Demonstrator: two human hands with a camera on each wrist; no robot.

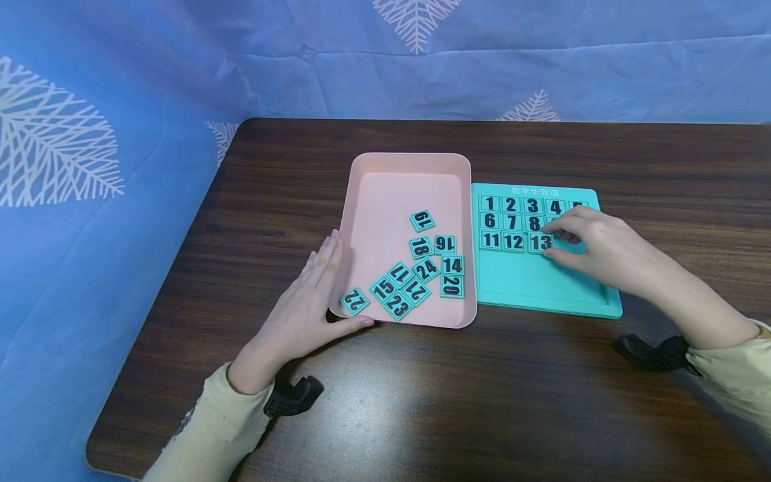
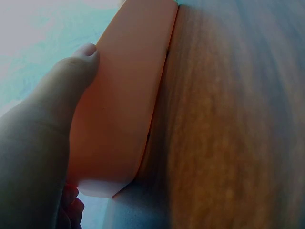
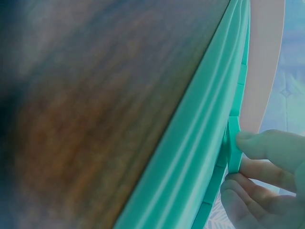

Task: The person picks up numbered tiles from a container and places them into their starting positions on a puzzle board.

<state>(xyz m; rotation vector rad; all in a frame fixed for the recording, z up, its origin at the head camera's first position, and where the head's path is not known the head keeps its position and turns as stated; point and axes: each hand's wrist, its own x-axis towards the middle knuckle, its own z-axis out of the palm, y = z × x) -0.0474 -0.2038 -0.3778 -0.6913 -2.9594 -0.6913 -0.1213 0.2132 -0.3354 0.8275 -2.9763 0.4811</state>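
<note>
My right hand (image 1: 605,246) pinches the number 13 tile (image 1: 540,243) between thumb and fingers, over the third row of the turquoise number board (image 1: 536,284). In the right wrist view that tile (image 3: 234,145) sits slightly tilted above the board's edge. Tiles 1 to 4, 6 to 8, 11 and 12 show in rows on the board; the hand hides part of the right side. With fingers straight, my left hand (image 1: 301,314) rests against the lower left corner of the pink tray (image 1: 391,194). Its thumb lies along the near wall (image 2: 121,95).
Several loose number tiles, among them 22 (image 1: 355,301), 24 (image 1: 425,269) and 19 (image 1: 422,220), lie in the tray at mixed angles. The tray stands against the board's left side on a dark wooden table (image 1: 458,402). A blue cloth (image 1: 337,73) hangs behind.
</note>
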